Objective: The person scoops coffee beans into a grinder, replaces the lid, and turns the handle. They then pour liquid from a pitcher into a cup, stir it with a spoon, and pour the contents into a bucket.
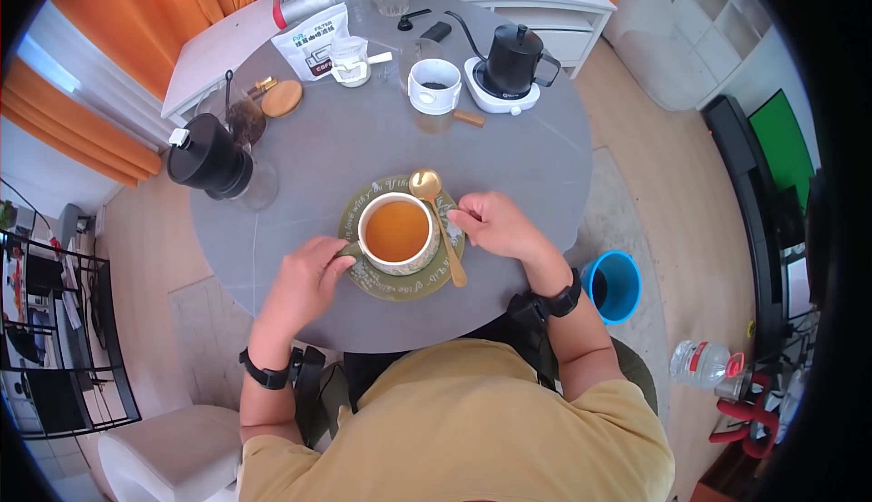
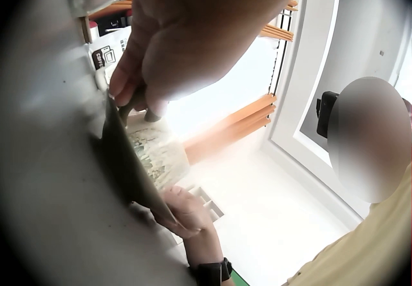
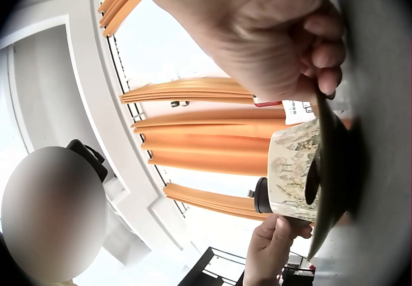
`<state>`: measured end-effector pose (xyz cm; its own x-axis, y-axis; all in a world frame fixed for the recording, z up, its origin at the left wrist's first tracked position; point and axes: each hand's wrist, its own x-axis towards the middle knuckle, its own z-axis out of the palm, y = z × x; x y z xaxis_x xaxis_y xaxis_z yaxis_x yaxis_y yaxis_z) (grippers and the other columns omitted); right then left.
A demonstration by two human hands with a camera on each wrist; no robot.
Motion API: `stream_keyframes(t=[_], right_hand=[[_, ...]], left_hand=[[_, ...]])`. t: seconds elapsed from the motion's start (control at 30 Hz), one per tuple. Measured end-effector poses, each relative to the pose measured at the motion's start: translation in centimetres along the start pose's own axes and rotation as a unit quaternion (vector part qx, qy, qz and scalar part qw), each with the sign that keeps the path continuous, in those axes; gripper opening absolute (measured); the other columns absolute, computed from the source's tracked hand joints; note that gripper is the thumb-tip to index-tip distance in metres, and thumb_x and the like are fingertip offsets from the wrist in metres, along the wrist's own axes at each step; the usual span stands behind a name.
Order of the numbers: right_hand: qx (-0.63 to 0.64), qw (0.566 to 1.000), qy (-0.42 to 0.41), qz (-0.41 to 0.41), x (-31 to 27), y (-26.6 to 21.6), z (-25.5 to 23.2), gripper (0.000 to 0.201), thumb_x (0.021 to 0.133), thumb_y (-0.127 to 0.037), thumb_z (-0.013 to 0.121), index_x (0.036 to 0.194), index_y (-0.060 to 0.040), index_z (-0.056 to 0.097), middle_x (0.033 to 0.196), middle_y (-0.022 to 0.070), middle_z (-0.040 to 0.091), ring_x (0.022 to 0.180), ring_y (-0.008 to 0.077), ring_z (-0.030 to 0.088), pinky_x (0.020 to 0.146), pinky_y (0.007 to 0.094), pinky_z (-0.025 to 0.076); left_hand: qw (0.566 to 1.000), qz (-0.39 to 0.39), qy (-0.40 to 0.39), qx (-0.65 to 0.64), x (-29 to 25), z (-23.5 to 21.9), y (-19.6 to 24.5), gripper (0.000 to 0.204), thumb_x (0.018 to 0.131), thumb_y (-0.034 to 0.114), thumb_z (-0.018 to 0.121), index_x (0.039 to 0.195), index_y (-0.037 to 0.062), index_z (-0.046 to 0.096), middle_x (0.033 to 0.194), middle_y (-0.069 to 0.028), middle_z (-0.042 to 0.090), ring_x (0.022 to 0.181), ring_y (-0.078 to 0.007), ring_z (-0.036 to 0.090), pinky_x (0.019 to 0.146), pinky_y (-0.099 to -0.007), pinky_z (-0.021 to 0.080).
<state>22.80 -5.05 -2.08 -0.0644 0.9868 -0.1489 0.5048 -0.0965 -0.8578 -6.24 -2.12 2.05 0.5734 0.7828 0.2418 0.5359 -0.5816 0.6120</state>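
Note:
A cream cup with a floral pattern [image 3: 293,164] stands on a green saucer [image 1: 400,289] with lettering round its rim. Amber liquid [image 1: 397,231] fills much of the cup. Along the saucer's right side lies a gold spoon [image 1: 425,184], its handle end reaching past the near rim. My left hand [image 1: 309,277] pinches the cup's green handle [image 1: 351,248] between thumb and fingers, close over the saucer's edge. On the opposite side, my right hand [image 1: 500,226] grips the saucer's rim beside the spoon, its fingers curled in the right wrist view.
Beyond the saucer are a white cup with dark grounds [image 1: 434,86], a black kettle [image 1: 514,61] on a white base, and a coffee filter bag [image 1: 313,43]. A black grinder [image 1: 211,157] lies at left. A blue bin [image 1: 618,288] stands on the floor at right.

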Motion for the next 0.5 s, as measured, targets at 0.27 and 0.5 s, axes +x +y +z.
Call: stream_keyframes(t=[0.27,0.5], right_hand=[[0.004,1.000,0.003,-0.009,0.2,0.6,0.1,0.030,0.091,-0.021,0.055,0.068,-0.0015,0.056,0.051,0.0033,0.048,0.047,0.0112,0.043,0.046,0.0288,0.035],[0.035,0.999,0.000,0.014,-0.2,0.1,-0.3,0.034,0.090,-0.027,0.057,0.071,0.0008,0.059,0.053,0.0058,0.051,0.050,0.0119,0.044,0.048,0.0306,0.037]], left_hand=[[0.985,-0.083,0.043,-0.142,6.4,-1.4,-2.6,0.029,0.096,0.025,0.050,0.097,-0.0001,0.064,0.080,-0.0034,0.064,0.072,-0.0100,0.056,0.063,-0.0231,0.043],[0.895,-0.196,0.131,-0.379,10.2,1.3,-5.6,0.024,0.094,0.027,0.054,0.095,0.0070,0.066,0.072,0.0049,0.057,0.057,-0.0005,0.043,0.049,-0.0162,0.032]])
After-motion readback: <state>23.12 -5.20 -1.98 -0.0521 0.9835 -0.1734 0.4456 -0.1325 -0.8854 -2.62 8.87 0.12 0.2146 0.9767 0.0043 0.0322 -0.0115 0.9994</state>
